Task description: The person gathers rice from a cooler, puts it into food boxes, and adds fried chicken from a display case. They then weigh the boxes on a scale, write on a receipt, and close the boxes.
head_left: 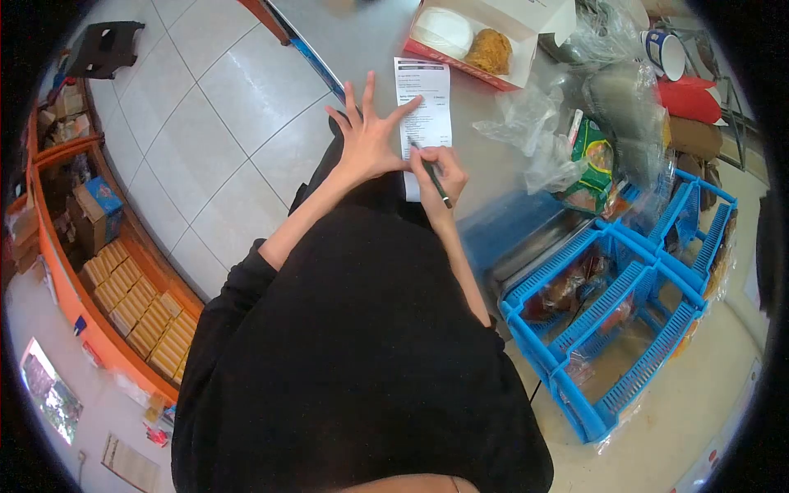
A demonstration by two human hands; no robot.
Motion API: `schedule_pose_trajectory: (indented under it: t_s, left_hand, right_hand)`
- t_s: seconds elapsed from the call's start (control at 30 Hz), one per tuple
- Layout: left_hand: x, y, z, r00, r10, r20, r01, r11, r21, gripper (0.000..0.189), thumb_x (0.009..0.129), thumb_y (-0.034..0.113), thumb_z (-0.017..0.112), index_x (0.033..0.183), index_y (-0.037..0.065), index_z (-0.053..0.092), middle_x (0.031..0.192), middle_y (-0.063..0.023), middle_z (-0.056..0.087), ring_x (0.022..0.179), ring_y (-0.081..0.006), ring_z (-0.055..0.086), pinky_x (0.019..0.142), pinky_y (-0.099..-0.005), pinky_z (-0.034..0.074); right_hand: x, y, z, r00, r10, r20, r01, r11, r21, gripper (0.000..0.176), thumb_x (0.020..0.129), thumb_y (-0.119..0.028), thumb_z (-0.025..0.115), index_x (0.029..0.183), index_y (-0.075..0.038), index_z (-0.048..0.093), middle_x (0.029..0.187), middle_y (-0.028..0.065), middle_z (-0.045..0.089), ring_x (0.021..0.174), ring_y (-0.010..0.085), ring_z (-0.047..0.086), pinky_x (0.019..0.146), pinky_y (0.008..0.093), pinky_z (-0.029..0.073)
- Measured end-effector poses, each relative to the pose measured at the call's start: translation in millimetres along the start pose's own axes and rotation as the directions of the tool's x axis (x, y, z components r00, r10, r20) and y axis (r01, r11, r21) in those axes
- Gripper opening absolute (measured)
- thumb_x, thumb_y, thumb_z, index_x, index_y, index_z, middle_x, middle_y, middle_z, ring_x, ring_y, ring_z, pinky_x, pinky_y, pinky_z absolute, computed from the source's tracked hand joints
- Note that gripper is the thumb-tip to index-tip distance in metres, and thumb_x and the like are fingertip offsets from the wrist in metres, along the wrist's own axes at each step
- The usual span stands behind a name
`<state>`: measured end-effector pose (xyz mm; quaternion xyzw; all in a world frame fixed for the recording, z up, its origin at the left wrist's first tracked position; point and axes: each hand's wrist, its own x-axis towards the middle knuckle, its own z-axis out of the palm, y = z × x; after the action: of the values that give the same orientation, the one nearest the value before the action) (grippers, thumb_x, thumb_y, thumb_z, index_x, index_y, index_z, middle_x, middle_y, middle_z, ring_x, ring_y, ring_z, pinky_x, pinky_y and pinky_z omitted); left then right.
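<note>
A long white printed receipt [425,82] lies on the grey metal tabletop [345,37]. My left hand [374,135] rests at its left edge with fingers spread, the thumb reaching over the paper. In my right hand [444,171] is a dark pen [436,184], gripped between thumb and fingers, its tip at the receipt's lower half. The receipt's lower end shows partly between my two hands. Its small print is too fine to read.
An open food box [472,70] with a white round item and a fried brown piece stands beyond the receipt. To the right are clear plastic bags [534,123], a green packet [592,156] and a blue plastic rack [608,287]. An orange-edged shelf [107,329] stands left.
</note>
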<state>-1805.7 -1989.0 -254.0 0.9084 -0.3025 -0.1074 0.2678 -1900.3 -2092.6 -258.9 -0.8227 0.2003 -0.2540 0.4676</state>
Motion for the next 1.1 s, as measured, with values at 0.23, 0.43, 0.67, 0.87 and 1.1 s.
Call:
schedule_pose_trajectory:
  t_s: [0.23,0.43,0.67,0.87,1.1]
  left_hand:
    - [0,2,-2,1.0,-0.002,-0.007,0.002,1.0,-0.024,0.087,0.044,0.047,0.078,0.124,0.039,0.044,0.143,-0.019,-0.008,0.124,-0.0482,-0.024,0.084,-0.0762,-0.004]
    - [1,-1,3,1.0,0.008,-0.029,-0.008,1.0,0.024,0.086,0.045,0.047,0.077,0.124,0.039,0.044,0.143,-0.0189,-0.008,0.124,-0.0478,-0.024,0.084,-0.0759,-0.005]
    - [0,1,1,0.999,0.018,-0.039,-0.018,1.0,-0.001,0.086,0.046,0.049,0.077,0.125,0.038,0.044,0.143,-0.0193,-0.006,0.125,-0.0472,-0.022,0.085,-0.0752,-0.005]
    - [7,16,-5,0.989,0.14,0.036,-0.139,0.99,-0.036,0.103,0.046,0.057,0.075,0.134,0.026,0.031,0.141,-0.0197,0.007,0.129,-0.0439,-0.012,0.09,-0.0718,-0.005]
    - [115,-2,-70,0.883,0.158,-0.441,-0.232,0.965,-0.119,0.06,0.074,0.028,0.066,0.118,-0.001,0.039,0.115,-0.0178,0.04,0.111,-0.0325,0.035,0.096,-0.0417,0.027]
  right_hand:
    - [-7,1,2,0.967,0.231,-0.104,-0.216,0.967,0.137,0.013,0.07,-0.008,0.069,0.068,-0.001,0.058,0.068,0.0074,0.06,0.061,0.016,0.055,0.057,0.028,0.043]
    - [-9,1,-1,0.998,0.05,-0.028,-0.049,0.998,0.027,0.013,0.069,-0.008,0.07,0.067,-0.002,0.058,0.065,0.0066,0.059,0.059,0.0155,0.053,0.056,0.0295,0.042]
    - [-3,-1,-3,0.999,0.022,0.027,-0.021,0.999,-0.044,0.011,0.069,-0.006,0.068,0.07,-0.003,0.058,0.067,0.0076,0.058,0.062,0.018,0.055,0.057,0.0303,0.043]
    - [-15,32,-41,0.987,0.09,-0.13,-0.117,0.97,-0.212,0.013,0.077,-0.001,0.058,0.09,-0.002,0.057,0.086,0.0116,0.056,0.078,0.0241,0.056,0.076,0.0326,0.043]
    - [34,17,-105,0.994,0.0,-0.11,-0.06,0.833,-0.55,0.022,0.082,0.001,0.046,0.101,-0.003,0.056,0.1,0.0156,0.051,0.092,0.0313,0.051,0.08,0.0361,0.041]
